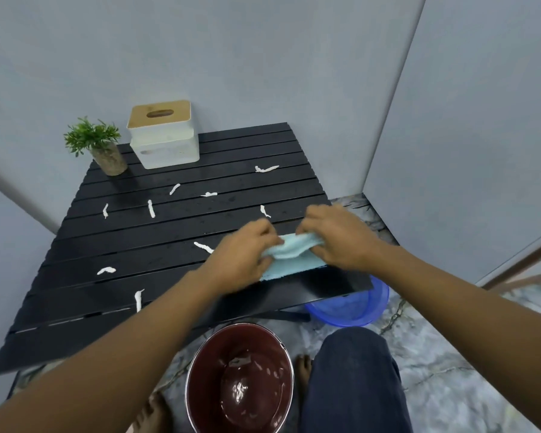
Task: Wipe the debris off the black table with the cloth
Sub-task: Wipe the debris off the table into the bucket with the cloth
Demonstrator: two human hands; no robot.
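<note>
A black slatted table [156, 245] fills the middle of the view. Several white twisted bits of debris [151, 208] lie scattered over its slats. A light blue cloth [289, 259] rests near the table's right front edge. My left hand [244, 248] grips the cloth's left end and my right hand [334, 235] grips its right end, bunching it between them. Part of the cloth is hidden under my fingers.
A white tissue box with a wooden lid [163, 134] and a small potted plant [99, 145] stand at the table's far left. On the floor in front sits a dark red bucket [241, 382] with water; a blue basin [356, 307] is under the right edge. My knee [353, 370] is at the lower right.
</note>
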